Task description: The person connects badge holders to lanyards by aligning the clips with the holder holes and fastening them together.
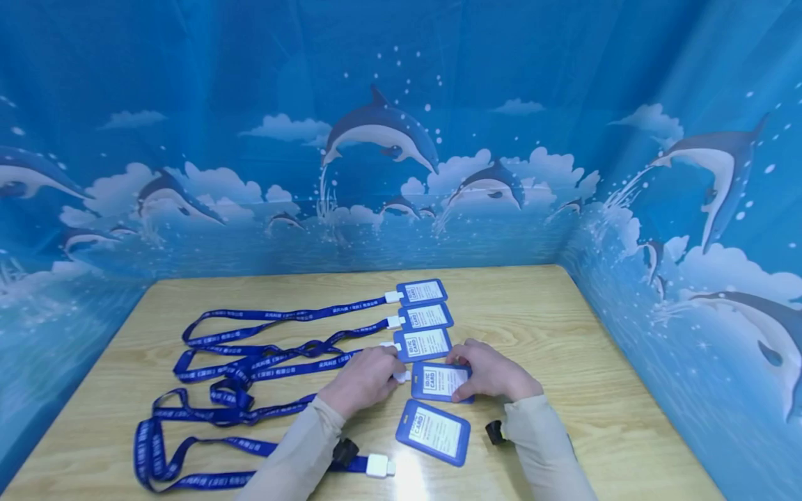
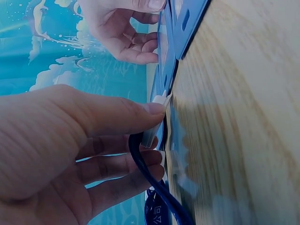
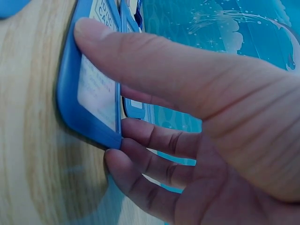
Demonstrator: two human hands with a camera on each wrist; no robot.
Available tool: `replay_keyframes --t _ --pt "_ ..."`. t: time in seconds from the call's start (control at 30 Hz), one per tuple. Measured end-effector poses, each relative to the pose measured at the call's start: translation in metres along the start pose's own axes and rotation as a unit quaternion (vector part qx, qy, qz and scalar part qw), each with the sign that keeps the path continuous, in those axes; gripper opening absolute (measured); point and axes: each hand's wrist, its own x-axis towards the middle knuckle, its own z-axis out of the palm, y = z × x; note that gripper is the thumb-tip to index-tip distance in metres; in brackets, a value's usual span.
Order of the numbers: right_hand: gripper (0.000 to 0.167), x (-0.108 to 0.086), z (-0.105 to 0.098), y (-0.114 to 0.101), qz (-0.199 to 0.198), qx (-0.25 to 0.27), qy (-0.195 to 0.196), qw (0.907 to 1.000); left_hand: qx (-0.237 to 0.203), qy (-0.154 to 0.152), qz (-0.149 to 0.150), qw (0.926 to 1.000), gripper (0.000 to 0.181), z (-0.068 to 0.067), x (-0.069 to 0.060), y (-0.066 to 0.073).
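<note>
My left hand (image 1: pixel 366 379) pinches the white plastic clip (image 2: pixel 159 104) of a blue lanyard between thumb and fingers; the clip's tip points at the slot end of a blue badge holder (image 1: pixel 441 381). That holder lies on the table, its right end held by my right hand (image 1: pixel 495 371). In the right wrist view my right thumb (image 3: pixel 108 40) lies over the holder's front, with the fingers at its far edge. Below it lies a loose badge holder (image 1: pixel 432 431), tilted. A lanyard with a white clip (image 1: pixel 378 465) lies to its left, apart from it.
Three badge holders, top (image 1: pixel 422 291), middle (image 1: pixel 426 316) and lower (image 1: pixel 423 344), lie in a column beyond my hands, with lanyards stretching left. Looped blue straps (image 1: pixel 150 445) cover the wooden table's (image 1: pixel 532 313) left side. A dolphin-printed curtain (image 1: pixel 376 243) borders the table.
</note>
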Motion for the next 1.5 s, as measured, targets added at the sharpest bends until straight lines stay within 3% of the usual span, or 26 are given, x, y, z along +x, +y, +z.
replay_keyframes --t 0.6,0.93,1.23,1.5 --pt "0.052 0.001 0.003 -0.001 -0.003 0.003 0.005 1.0000 0.005 -0.002 0.008 1.0000 0.017 0.005 0.001 0.001" --pt "0.052 -0.001 0.002 -0.006 0.025 -0.004 0.013 0.9996 0.015 -0.003 0.008 0.9998 0.018 0.006 0.001 0.003" --pt "0.055 0.001 0.002 -0.015 0.027 -0.005 0.018 0.9995 0.025 -0.015 -0.022 0.9993 0.020 0.000 0.004 0.002" --pt "0.058 0.000 0.007 -0.020 0.009 -0.028 0.024 0.9993 0.030 -0.002 -0.022 0.9993 0.021 0.003 0.002 0.004"
